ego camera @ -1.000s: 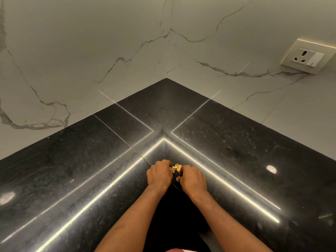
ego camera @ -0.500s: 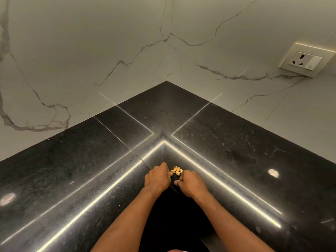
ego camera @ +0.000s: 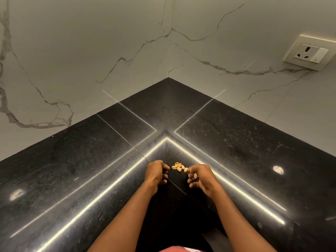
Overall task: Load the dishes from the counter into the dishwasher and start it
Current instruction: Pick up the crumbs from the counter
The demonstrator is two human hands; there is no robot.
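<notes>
Shells [ego camera: 179, 167] on counter [ego camera: 227, 142] (front corner); socket [ego camera: 311, 52] right

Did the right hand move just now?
Yes. The right hand slid to the right, away from the shell pile on the counter, pinching one shell.

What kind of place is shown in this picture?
Probably a home kitchen corner: a polished black stone counter meets white marble-look wall panels, one bearing a cream socket and switch plate.

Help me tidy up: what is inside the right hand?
The right hand pinches one pale shell at its fingertips. Its curled fingers hide the palm, so more there cannot be ruled out.
</notes>
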